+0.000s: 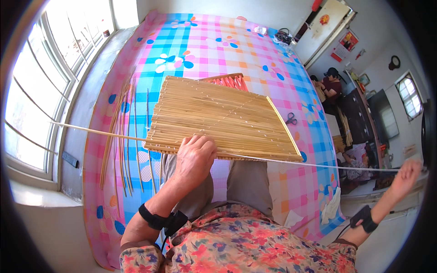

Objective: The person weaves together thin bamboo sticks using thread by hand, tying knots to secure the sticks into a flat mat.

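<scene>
A flat mat of tan plant stalks [218,116], stitched with pale thread, lies slanted over my knees. My left hand [195,157] is closed on its near edge, fingers over the top and the thumb hidden. From that edge one long pale stalk [100,132] sticks out to the left toward the window. A white cord [337,167] runs taut from the mat's near edge to the far right. There my right hand [406,177], raised on an outstretched arm, is closed on the cord in a fist.
Loose stalks [123,136] lie left of the mat on the checked, flowered sheet [200,59]. Black scissors [291,118] rest to its right. Behind it is a wood-edged thing with red strands [230,83]. A dark remote [70,159] sits on the sill. Another person [331,84] works at the right.
</scene>
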